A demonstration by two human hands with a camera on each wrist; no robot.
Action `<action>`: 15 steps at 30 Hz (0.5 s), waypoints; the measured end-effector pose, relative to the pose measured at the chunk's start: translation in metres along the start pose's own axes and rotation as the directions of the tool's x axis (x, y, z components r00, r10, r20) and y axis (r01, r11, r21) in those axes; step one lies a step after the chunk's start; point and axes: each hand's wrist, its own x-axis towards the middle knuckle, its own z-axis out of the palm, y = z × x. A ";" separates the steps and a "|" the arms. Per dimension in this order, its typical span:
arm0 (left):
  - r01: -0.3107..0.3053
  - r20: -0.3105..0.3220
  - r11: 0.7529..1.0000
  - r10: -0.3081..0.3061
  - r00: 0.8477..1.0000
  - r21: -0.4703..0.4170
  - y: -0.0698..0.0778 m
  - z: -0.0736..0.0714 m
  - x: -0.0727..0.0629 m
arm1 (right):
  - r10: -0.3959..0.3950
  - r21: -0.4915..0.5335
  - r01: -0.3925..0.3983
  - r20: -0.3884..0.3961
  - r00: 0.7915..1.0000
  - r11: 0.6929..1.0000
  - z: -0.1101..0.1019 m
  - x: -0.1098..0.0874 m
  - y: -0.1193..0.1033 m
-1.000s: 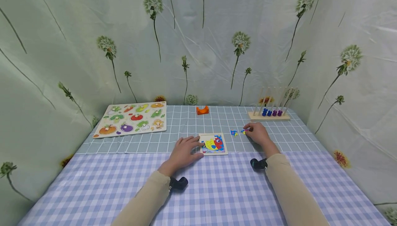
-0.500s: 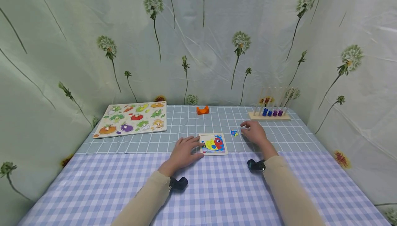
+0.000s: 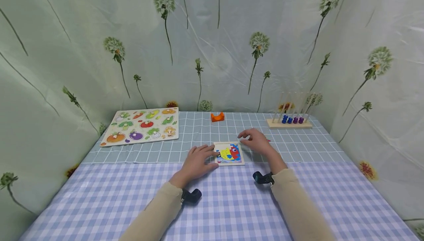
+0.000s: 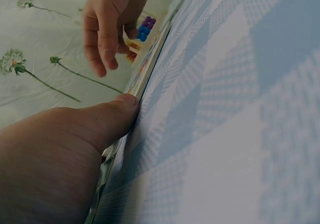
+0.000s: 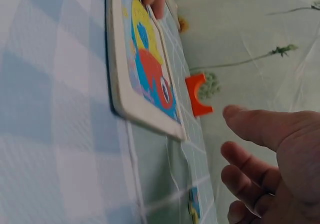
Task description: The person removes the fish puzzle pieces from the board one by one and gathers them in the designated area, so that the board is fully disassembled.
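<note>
Wooden puzzle (image 3: pixel 229 153), left hand (image 3: pixel 198 162) spread against edge; right hand (image 3: pixel 254 141) empty, fingers apart; puzzle could skid if bracing slackens.

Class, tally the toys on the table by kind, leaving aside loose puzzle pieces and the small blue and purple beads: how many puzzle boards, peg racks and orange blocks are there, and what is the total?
Puzzle boards: 2 (vegetable board, red-and-yellow puzzle)
Peg rack: 1
Orange block: 1
Total: 4
</note>
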 end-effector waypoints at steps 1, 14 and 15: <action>-0.002 -0.002 1.000 0.002 1.000 0.001 0.000 0.000 0.001 | 0.001 0.005 -0.001 0.013 1.000 1.000 0.002 -0.001 -0.002; -0.012 -0.020 1.000 0.012 1.000 0.007 -0.002 0.002 0.001 | -0.040 -0.059 0.044 0.066 0.997 0.997 0.024 0.000 -0.006; -0.013 -0.020 1.000 0.014 1.000 0.007 -0.002 0.002 0.001 | -0.035 -0.061 0.039 0.067 0.997 0.997 0.025 0.000 -0.006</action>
